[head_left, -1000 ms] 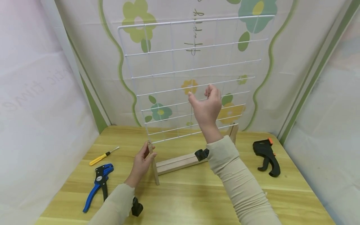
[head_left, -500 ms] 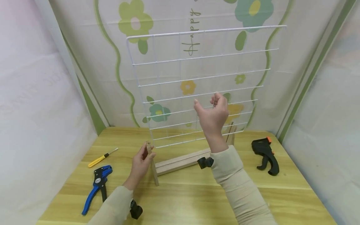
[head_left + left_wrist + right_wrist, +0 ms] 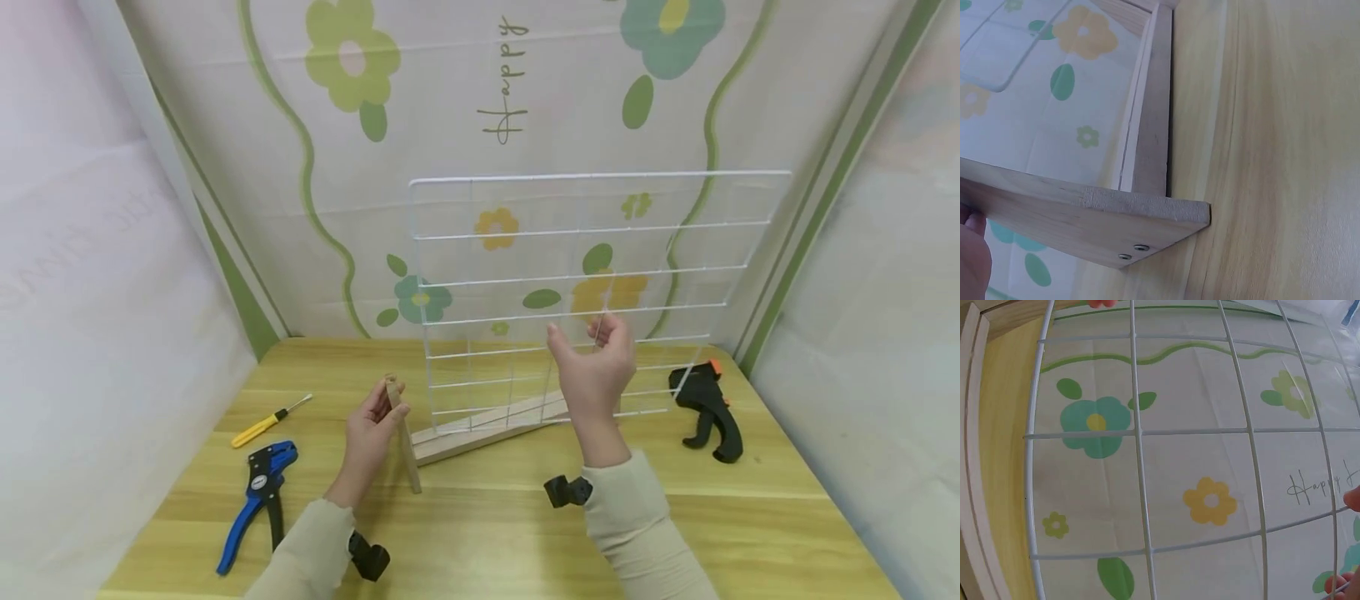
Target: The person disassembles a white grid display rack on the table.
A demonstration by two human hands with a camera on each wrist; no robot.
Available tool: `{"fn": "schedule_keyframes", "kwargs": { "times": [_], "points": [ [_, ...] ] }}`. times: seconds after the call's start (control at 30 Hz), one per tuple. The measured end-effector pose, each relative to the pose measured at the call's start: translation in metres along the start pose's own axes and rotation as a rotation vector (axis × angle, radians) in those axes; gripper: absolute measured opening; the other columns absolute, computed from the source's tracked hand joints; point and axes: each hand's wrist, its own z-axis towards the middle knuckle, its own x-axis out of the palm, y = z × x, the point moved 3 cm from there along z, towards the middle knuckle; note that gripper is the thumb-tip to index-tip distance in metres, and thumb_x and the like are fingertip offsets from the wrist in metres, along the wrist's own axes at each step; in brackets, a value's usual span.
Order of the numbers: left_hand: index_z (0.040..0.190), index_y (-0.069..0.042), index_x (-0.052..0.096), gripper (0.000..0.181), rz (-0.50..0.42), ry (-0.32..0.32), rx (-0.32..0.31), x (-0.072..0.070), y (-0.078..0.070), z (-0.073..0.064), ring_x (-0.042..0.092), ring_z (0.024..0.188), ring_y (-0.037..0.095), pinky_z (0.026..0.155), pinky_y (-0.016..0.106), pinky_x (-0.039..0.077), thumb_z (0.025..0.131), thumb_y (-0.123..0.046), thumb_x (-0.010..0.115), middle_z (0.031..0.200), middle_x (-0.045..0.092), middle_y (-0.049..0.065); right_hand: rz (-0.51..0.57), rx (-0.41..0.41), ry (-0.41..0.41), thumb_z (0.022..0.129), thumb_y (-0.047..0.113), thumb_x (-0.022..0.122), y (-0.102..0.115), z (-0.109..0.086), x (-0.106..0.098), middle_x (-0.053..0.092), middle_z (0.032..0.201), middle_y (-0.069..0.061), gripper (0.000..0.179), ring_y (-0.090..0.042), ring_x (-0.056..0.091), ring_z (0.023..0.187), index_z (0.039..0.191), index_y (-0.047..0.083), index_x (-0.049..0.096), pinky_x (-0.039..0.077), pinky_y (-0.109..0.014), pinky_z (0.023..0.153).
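Note:
In the head view a white wire grid panel [image 3: 510, 318] stands upright above the table, and my right hand [image 3: 600, 379] holds one of its wires between curled fingers. The right wrist view has the same grid [image 3: 1138, 432] close up, with that hand's fingertips [image 3: 1335, 584] at the right edge. My left hand [image 3: 367, 437] pinches the top of a wooden upright [image 3: 408, 450], which joins the end of a grooved wooden rail [image 3: 487, 433]. Two screw heads [image 3: 1141, 247] show on the upright's outer face in the left wrist view. My right arm and the grid hide the rail's far end.
On the left of the wooden table [image 3: 480, 533] lie a yellow screwdriver [image 3: 258, 427] and blue-black wire strippers [image 3: 258, 496]. A black clamp [image 3: 708, 412] lies at the right, partly behind the grid. Flower-printed cloth walls [image 3: 450, 100] enclose the back and sides.
My right hand has brought the grid down and to the right, so its lower left corner has come away from the upright's top. The left hand keeps its hold almost unmoved.

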Motion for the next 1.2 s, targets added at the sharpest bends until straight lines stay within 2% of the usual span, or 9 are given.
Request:
{"fn": "schedule_keyframes", "kwargs": {
  "times": [0.2, 0.3, 0.43, 0.53, 0.73, 1.0, 1.2],
  "points": [
    [0.136, -0.001, 0.043, 0.055, -0.042, -0.030, -0.023, 0.001, -0.002, 0.000, 0.055, 0.113, 0.007, 0.091, 0.018, 0.047, 0.085, 0.004, 0.062, 0.131, 0.052, 0.017, -0.018, 0.047, -0.001, 0.066, 0.009, 0.081, -0.013, -0.014, -0.012, 0.052, 0.085, -0.019, 0.044, -0.029, 0.049, 0.082, 0.093, -0.008, 0.050, 0.043, -0.036, 0.076],
    [0.134, 0.001, 0.045, 0.054, -0.055, -0.042, -0.011, 0.001, -0.001, 0.000, 0.057, 0.109, 0.004, 0.090, 0.019, 0.048, 0.083, 0.007, 0.062, 0.129, 0.052, 0.020, -0.061, 0.063, 0.007, 0.066, 0.009, 0.081, -0.019, -0.021, -0.018, 0.054, 0.087, -0.020, 0.045, -0.030, 0.050, 0.082, 0.095, -0.009, 0.052, 0.042, -0.032, 0.076],
    [0.133, 0.005, 0.044, 0.054, -0.068, -0.042, 0.007, 0.001, 0.000, 0.000, 0.058, 0.107, 0.002, 0.089, 0.020, 0.048, 0.083, 0.011, 0.061, 0.128, 0.051, 0.022, -0.110, 0.070, 0.015, 0.065, 0.008, 0.081, -0.026, -0.032, -0.025, 0.055, 0.088, -0.021, 0.045, -0.031, 0.050, 0.081, 0.096, -0.008, 0.053, 0.041, -0.033, 0.074],
    [0.134, 0.005, 0.042, 0.054, -0.069, -0.039, 0.011, 0.001, 0.000, -0.002, 0.057, 0.107, 0.001, 0.090, 0.020, 0.048, 0.083, 0.010, 0.060, 0.129, 0.051, 0.023, -0.133, 0.087, 0.019, 0.064, 0.008, 0.081, -0.032, -0.041, -0.031, 0.055, 0.088, -0.020, 0.045, -0.030, 0.050, 0.081, 0.095, -0.008, 0.053, 0.040, -0.033, 0.074],
    [0.137, 0.000, 0.041, 0.056, -0.066, -0.045, -0.026, 0.000, -0.002, -0.005, 0.056, 0.110, 0.000, 0.091, 0.019, 0.046, 0.085, 0.002, 0.062, 0.132, 0.050, 0.020, -0.147, 0.108, 0.038, 0.065, 0.008, 0.081, -0.045, -0.052, -0.039, 0.056, 0.090, -0.020, 0.047, -0.029, 0.050, 0.082, 0.098, -0.008, 0.053, 0.041, -0.036, 0.075],
    [0.138, 0.000, 0.039, 0.055, -0.044, -0.081, -0.037, -0.010, -0.008, -0.007, 0.055, 0.111, 0.001, 0.090, 0.018, 0.047, 0.087, 0.003, 0.060, 0.132, 0.049, 0.020, -0.166, 0.134, 0.048, 0.064, 0.008, 0.082, -0.054, -0.059, -0.045, 0.057, 0.092, -0.020, 0.052, -0.032, 0.052, 0.083, 0.101, -0.010, 0.052, 0.041, -0.032, 0.075],
    [0.140, -0.003, 0.037, 0.057, -0.007, -0.094, -0.074, -0.021, -0.012, -0.009, 0.052, 0.113, -0.003, 0.091, 0.014, 0.045, 0.088, -0.008, 0.061, 0.134, 0.049, 0.018, -0.190, 0.157, 0.063, 0.064, 0.011, 0.083, -0.057, -0.062, -0.046, 0.056, 0.091, -0.019, 0.051, -0.033, 0.050, 0.083, 0.099, -0.008, 0.051, 0.040, -0.034, 0.074]
  ]
}}
